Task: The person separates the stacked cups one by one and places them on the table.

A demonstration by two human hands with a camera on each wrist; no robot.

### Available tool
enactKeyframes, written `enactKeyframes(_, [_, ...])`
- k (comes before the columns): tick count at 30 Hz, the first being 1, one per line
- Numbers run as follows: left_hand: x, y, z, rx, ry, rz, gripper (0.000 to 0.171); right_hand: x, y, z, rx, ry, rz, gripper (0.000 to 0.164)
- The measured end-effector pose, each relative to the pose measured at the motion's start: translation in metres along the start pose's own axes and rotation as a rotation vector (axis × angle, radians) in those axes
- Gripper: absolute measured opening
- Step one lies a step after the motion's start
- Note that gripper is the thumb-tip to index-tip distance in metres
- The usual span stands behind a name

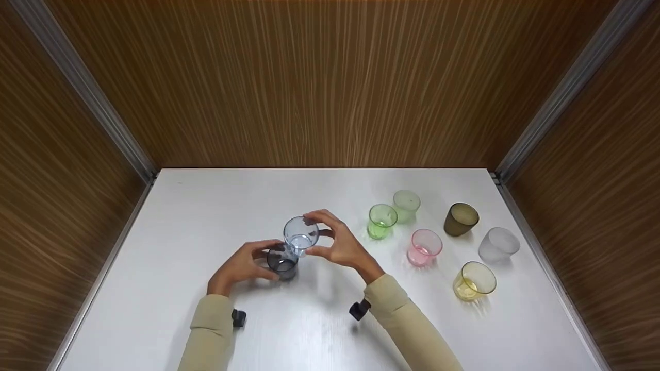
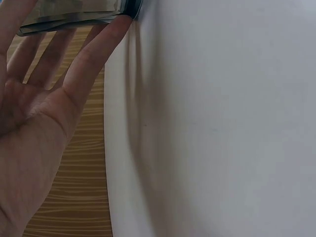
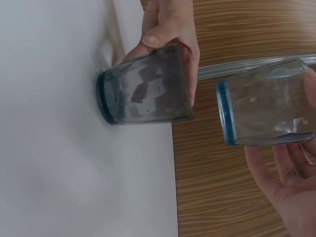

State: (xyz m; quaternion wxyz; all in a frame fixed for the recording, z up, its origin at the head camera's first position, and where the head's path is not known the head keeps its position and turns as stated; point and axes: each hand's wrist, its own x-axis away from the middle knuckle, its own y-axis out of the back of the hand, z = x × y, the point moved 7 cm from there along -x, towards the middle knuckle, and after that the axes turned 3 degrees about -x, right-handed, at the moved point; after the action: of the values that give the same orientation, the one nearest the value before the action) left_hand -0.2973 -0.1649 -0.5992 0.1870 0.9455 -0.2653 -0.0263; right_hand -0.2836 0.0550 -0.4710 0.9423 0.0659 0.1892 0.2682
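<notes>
My left hand (image 1: pixel 240 265) grips a dark grey glass (image 1: pixel 282 268) by its side, thumb and fingers around it. In the right wrist view this glass (image 3: pixel 143 91) stands upright over the white table; whether its base touches I cannot tell. My right hand (image 1: pixel 340 245) holds a clear light blue glass (image 1: pixel 300 229) between thumb and fingers, higher than the grey one and just beside its rim. The blue glass (image 3: pixel 266 106) shows a thicker blue base in the right wrist view. Only part of the grey glass (image 2: pixel 74 15) appears at the top of the left wrist view.
To the right on the table (image 1: pixel 216 206) stand a green glass (image 1: pixel 380 229), a pale green glass (image 1: pixel 407 206), a pink glass (image 1: pixel 424 250), a dark olive glass (image 1: pixel 459 221), a frosted white glass (image 1: pixel 497 246) and a yellow glass (image 1: pixel 472 283). Wood-grain panels (image 1: pixel 309 82) enclose the back and sides.
</notes>
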Motion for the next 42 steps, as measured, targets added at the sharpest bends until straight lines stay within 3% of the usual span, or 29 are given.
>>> enactKeyframes(7, [0.0, 0.0, -0.001, 0.034, -0.013, 0.005, 0.084, 0.01, 0.015, 0.002, 0.064, 0.006, -0.017, 0.068])
enactKeyframes(14, [0.0, 0.0, 0.0, 0.027, -0.011, 0.003, 0.084, 0.023, 0.034, -0.032, 0.105, -0.015, -0.06, 0.072])
enactKeyframes(20, [0.001, 0.0, -0.001, 0.026, -0.017, 0.006, 0.084, 0.037, 0.049, -0.041, 0.133, -0.031, -0.076, 0.071])
enactKeyframes(27, [0.002, 0.0, 0.0, 0.024, -0.007, 0.004, 0.085, 0.053, 0.053, -0.014, 0.132, -0.081, -0.082, 0.068])
enactKeyframes(35, [0.003, -0.001, 0.001, 0.027, -0.006, 0.001, 0.084, 0.069, 0.065, -0.015, 0.187, -0.082, -0.092, 0.067])
enactKeyframes(42, [0.002, 0.0, 0.002, 0.026, 0.002, -0.004, 0.084, 0.082, 0.079, -0.045, 0.227, -0.106, -0.106, 0.072])
